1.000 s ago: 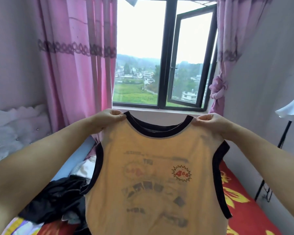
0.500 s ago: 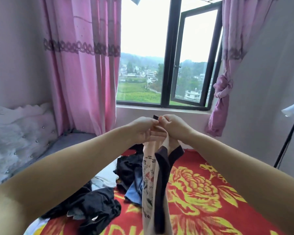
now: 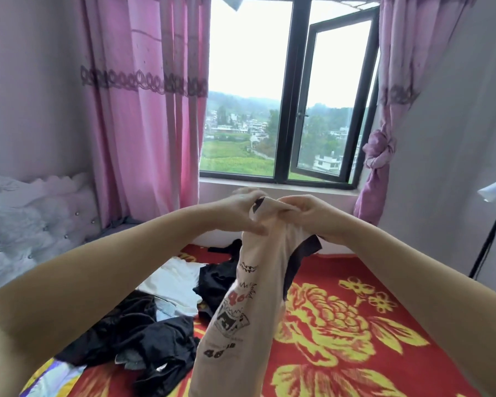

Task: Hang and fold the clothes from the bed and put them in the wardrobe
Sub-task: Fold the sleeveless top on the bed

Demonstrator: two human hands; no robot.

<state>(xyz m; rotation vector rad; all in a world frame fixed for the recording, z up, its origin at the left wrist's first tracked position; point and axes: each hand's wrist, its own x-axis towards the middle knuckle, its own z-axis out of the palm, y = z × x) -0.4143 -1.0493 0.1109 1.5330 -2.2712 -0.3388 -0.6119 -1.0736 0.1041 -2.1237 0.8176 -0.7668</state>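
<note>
The vest (image 3: 249, 293), spread wide a second ago, hung folded lengthwise, both shoulders pinched between the left hand (image 3: 242, 207) and the right hand (image 3: 309, 213), so folding had begun.

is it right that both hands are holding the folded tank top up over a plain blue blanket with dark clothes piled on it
Not quite. The head view shows the blanket is red with yellow flowers, not plain blue. The rest holds: the left hand and right hand hold the folded tank top above it, with dark clothes piled there.
</note>
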